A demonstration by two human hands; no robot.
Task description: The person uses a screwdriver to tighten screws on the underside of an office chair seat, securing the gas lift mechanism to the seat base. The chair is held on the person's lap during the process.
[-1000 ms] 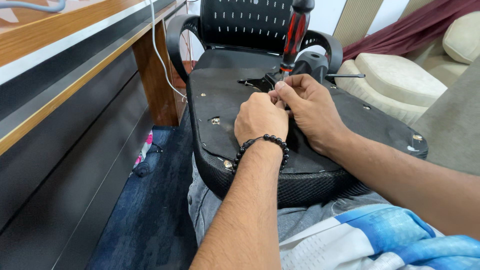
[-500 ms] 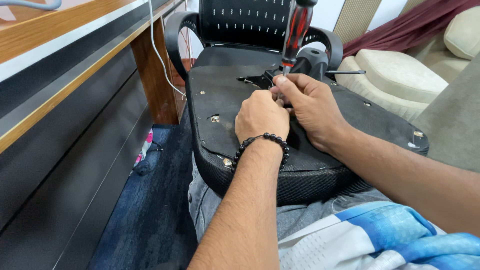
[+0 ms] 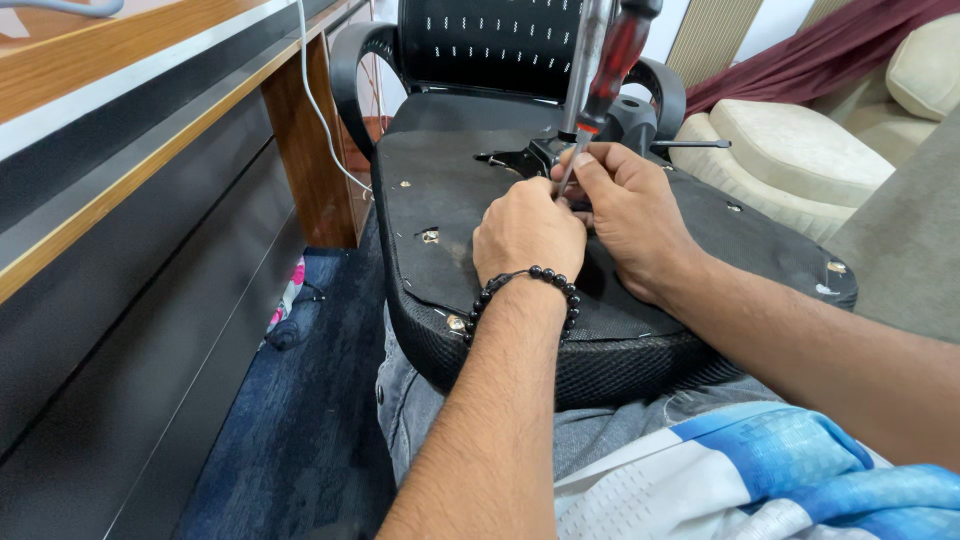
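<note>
An upturned black office-chair seat [image 3: 440, 190] rests on my lap, its underside facing up. My left hand [image 3: 527, 230], with a black bead bracelet [image 3: 525, 285] on the wrist, sits fist-like on the seat's underside near the metal mechanism plate [image 3: 528, 157]. My right hand [image 3: 622, 215] lies next to it, fingers pinched around the metal shaft of a red-and-black-handled screwdriver [image 3: 612, 65] that stands nearly upright. The screwdriver's tip is hidden between my two hands. What the left fingers hold cannot be seen.
A wooden desk [image 3: 120, 110] with dark panels runs along the left, a white cable [image 3: 318, 110] hanging from it. A second black office chair [image 3: 480, 50] stands behind the seat. Cream sofa cushions [image 3: 790, 150] lie at right. Blue carpet [image 3: 290, 420] covers the floor.
The screwdriver handle has tilted slightly to the right and my hands have shifted a little on the seat's underside. The seat has stayed in place.
</note>
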